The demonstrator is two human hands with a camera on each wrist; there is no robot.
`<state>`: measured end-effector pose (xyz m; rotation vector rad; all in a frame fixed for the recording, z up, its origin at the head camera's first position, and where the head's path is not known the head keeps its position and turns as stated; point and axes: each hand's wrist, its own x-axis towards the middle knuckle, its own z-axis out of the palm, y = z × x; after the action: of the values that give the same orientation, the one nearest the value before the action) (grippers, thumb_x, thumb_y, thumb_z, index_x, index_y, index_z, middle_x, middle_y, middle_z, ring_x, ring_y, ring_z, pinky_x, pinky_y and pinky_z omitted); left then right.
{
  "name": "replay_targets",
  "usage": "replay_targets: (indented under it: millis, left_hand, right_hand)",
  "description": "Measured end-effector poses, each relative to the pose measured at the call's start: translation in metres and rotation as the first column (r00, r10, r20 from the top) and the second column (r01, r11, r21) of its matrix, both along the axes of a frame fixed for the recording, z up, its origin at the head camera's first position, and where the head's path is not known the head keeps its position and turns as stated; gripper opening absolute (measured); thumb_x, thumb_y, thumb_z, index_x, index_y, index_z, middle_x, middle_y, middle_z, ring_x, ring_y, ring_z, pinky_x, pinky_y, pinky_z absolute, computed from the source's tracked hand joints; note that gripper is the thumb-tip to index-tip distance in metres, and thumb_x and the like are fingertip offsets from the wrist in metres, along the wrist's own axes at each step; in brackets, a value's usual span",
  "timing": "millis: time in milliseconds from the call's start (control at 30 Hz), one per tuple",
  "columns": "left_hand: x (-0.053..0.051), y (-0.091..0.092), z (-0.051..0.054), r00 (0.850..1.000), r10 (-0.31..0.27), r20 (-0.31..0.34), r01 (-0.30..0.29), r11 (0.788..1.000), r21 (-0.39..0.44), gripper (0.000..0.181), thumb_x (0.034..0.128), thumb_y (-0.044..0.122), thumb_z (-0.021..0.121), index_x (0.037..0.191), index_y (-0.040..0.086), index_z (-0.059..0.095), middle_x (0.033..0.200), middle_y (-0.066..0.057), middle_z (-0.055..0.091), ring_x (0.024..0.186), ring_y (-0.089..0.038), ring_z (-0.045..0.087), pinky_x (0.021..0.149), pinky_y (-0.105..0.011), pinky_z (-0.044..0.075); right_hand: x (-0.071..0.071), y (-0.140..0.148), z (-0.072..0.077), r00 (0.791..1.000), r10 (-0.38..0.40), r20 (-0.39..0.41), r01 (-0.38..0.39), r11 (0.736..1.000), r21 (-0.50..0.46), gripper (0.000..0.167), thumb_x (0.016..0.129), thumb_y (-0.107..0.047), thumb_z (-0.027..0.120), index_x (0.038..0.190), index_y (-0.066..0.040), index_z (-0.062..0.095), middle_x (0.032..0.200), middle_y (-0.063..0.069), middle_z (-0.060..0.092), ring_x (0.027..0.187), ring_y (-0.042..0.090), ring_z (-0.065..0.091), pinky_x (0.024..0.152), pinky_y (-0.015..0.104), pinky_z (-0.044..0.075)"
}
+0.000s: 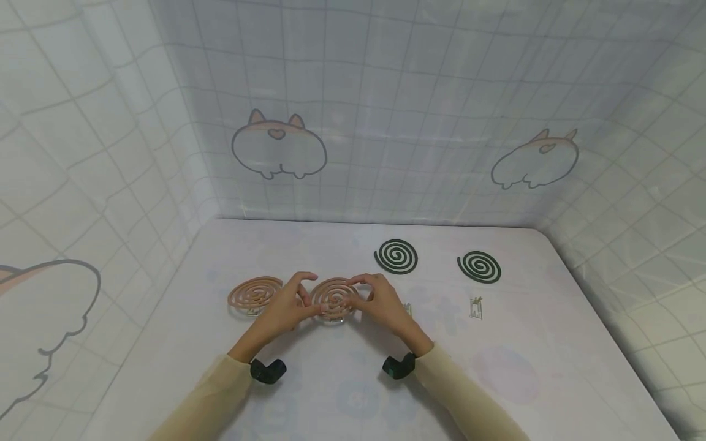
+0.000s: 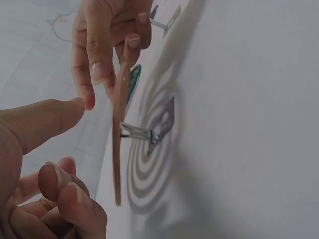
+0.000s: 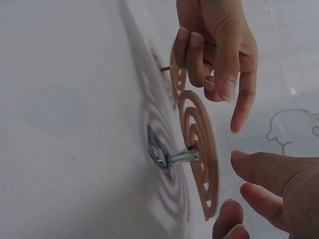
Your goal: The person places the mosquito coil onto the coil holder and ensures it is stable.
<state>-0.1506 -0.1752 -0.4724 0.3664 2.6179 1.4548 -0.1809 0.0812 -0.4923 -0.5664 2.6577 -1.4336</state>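
Note:
A brown spiral coil (image 1: 335, 294) is raised off the white table on a small metal stand (image 2: 135, 131). In the right wrist view that coil (image 3: 212, 154) leans beside its upright stand (image 3: 182, 157). My left hand (image 1: 288, 308) is at its left side, thumb and fingers spread. At its right side is my right hand (image 1: 383, 303), fingers loosely bent. Neither hand grips the coil; whether a fingertip touches its edge I cannot tell. The left wrist view shows a gap between my left thumb and the coil.
Another brown coil (image 1: 250, 294) sits on a stand at the left. Two dark green coils (image 1: 396, 256) (image 1: 479, 267) lie farther back on the table (image 1: 353, 416). A metal stand (image 1: 476, 307) lies at the right, another (image 1: 407, 309) beside my right hand.

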Motion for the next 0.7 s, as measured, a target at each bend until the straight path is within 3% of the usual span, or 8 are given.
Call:
replay_targets:
  millis: [133,433,567,700]
  left_hand:
    - [0.001,0.005,0.006,0.999,-0.025,-0.03,0.025,1.0,0.017,0.062,0.0916,0.021,0.081,0.144,0.01,0.048,0.093,-0.008,0.058,0.05,-0.014,0.052,0.042,-0.031,0.047]
    - [0.004,0.033,0.018,0.995,-0.095,-0.015,0.096,0.994,0.051,0.053,0.0931,0.025,0.079,0.139,0.017,0.056,0.089,-0.005,0.061,0.052,-0.015,0.054,0.044,-0.031,0.048]
    - [0.005,0.053,0.019,0.989,-0.142,-0.039,0.144,0.988,0.053,0.046,0.0933,0.027,0.079,0.134,0.022,0.059,0.089,-0.003,0.062,0.051,-0.015,0.056,0.044,-0.033,0.051]
    - [0.009,0.076,0.016,0.977,-0.213,-0.019,0.214,0.972,0.093,0.045,0.0942,0.026,0.078,0.133,0.015,0.057,0.089,-0.003,0.062,0.046,-0.016,0.056,0.044,-0.03,0.049]
  right_hand:
    - [0.001,0.005,0.008,1.0,-0.008,0.013,0.009,1.0,-0.024,0.041,0.089,-0.032,0.083,0.127,-0.021,0.07,0.125,0.014,0.06,0.067,0.018,0.055,0.06,0.031,0.049]
    - [-0.002,0.027,0.022,0.997,-0.033,0.068,0.038,0.997,-0.062,0.042,0.09,-0.029,0.083,0.129,-0.028,0.067,0.132,0.011,0.063,0.061,0.015,0.053,0.055,0.03,0.047]
    - [-0.005,0.041,0.026,0.997,-0.027,0.066,0.032,0.996,-0.083,0.044,0.092,-0.03,0.08,0.134,-0.025,0.065,0.134,0.012,0.063,0.064,0.024,0.058,0.056,0.031,0.048]
    - [-0.008,0.054,0.028,0.997,-0.026,0.067,0.034,0.993,-0.109,0.048,0.095,-0.032,0.078,0.138,-0.02,0.063,0.135,0.014,0.062,0.069,0.032,0.061,0.061,0.034,0.053]
